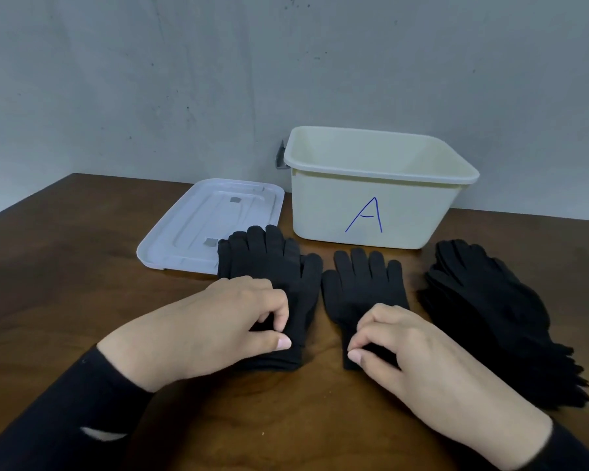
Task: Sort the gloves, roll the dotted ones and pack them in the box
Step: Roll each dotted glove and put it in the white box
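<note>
A cream box (323, 212) marked with a blue A stands open at the back of the wooden table. In front of it lie black gloves in three groups. My left hand (218, 324) pinches the cuff end of the left stack of gloves (272, 263), whose fingers point away from me. My right hand (412, 351) pinches the cuff of a single flat glove (364, 283) in the middle. A bigger pile of black gloves (490, 311) lies to the right, untouched. No dots show on any glove from here.
The box's pale lid (198, 226) lies upside down at the left of the box, partly under the left stack. A grey wall runs behind the table. Bare wood (65, 283) stretches to the left and in front of my hands.
</note>
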Demonstrator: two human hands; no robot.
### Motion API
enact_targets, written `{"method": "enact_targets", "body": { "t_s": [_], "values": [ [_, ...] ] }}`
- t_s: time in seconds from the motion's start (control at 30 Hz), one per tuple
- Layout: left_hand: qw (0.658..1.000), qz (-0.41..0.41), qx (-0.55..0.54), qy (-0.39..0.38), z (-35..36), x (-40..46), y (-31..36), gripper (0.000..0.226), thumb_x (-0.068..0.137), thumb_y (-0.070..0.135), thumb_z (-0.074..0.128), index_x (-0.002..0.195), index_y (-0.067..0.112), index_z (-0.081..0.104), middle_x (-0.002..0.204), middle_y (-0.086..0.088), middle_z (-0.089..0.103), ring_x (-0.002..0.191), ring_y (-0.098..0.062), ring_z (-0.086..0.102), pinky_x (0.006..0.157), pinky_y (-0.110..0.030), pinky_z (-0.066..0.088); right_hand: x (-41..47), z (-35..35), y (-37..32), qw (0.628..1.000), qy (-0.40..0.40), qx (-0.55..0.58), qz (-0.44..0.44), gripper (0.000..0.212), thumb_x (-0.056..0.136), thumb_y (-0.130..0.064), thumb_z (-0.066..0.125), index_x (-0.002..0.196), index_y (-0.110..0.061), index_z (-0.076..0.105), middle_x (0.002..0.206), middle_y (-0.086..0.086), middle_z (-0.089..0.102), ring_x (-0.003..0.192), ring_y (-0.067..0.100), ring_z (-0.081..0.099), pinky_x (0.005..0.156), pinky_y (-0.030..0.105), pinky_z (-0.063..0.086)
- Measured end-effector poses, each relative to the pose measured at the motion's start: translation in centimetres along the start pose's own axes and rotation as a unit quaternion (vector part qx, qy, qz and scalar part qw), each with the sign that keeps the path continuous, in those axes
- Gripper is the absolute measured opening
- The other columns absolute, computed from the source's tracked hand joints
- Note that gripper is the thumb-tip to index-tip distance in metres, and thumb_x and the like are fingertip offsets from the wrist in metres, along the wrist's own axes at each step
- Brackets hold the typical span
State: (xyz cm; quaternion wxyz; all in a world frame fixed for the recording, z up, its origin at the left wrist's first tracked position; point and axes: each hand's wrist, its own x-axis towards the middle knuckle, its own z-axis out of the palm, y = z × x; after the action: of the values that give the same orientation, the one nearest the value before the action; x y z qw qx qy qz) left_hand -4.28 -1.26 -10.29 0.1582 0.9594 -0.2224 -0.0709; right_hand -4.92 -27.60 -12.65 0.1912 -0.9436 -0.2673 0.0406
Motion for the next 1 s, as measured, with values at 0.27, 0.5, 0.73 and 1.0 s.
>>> {"method": "enact_targets", "body": {
  "t_s": [0.27, 0.5, 0.73, 1.0],
  "values": [
    [0.998, -0.027, -0.059, 0.005, -0.2, 0.0, 0.0, 0.021, 0.095, 0.052, 0.046, 0.081, 0.036, 0.048, 0.086, 0.013, 0.053, 0.082, -0.002, 0.049, 0.068, -0.019, 0.040, -0.2, -0.4, -0.2, 0.999, -0.004, 0.032, 0.018, 0.024, 0.097, -0.055, 0.046, 0.105, -0.044, 0.066, 0.110, -0.028, 0.052, 0.116, -0.008, 0.044, 0.094, 0.008, 0.037],
    [0.959, -0.041, -0.204, 0.190, -0.6, 0.0, 0.7, 0.032, 0.088, 0.058, 0.036, 0.085, 0.029, 0.050, 0.074, 0.001, 0.052, 0.061, -0.005, 0.045, 0.058, -0.019, 0.039, -0.1, -0.1, -0.4, 0.995, 0.042, 0.073, 0.051, 0.041, 0.089, -0.065, 0.047, 0.124, -0.046, 0.058, 0.107, -0.027, 0.056, 0.113, -0.009, 0.048, 0.089, 0.012, 0.044],
    [0.923, 0.010, -0.270, 0.272, 3.2, 1.7, 6.8, 0.016, 0.099, 0.033, 0.044, 0.087, 0.028, 0.053, 0.085, 0.011, 0.057, 0.086, -0.007, 0.056, 0.076, -0.020, 0.043, 0.0, 0.2, -2.2, 0.899, 0.083, 0.427, 0.044, 0.040, 0.087, -0.042, 0.065, 0.127, -0.036, 0.064, 0.116, -0.019, 0.071, 0.111, -0.002, 0.065, 0.091, 0.017, 0.053],
    [0.945, 0.059, -0.196, 0.255, 4.1, 1.5, 6.9, 0.026, 0.100, 0.031, 0.045, 0.120, 0.042, 0.058, 0.116, 0.030, 0.059, 0.118, 0.005, 0.050, 0.098, -0.014, 0.039, 0.3, -0.3, -1.2, 0.826, 0.199, 0.509, 0.138, 0.025, 0.103, -0.017, 0.052, 0.103, -0.021, 0.077, 0.104, 0.001, 0.077, 0.079, 0.028, 0.075, 0.082, 0.050, 0.060]
  ]
}}
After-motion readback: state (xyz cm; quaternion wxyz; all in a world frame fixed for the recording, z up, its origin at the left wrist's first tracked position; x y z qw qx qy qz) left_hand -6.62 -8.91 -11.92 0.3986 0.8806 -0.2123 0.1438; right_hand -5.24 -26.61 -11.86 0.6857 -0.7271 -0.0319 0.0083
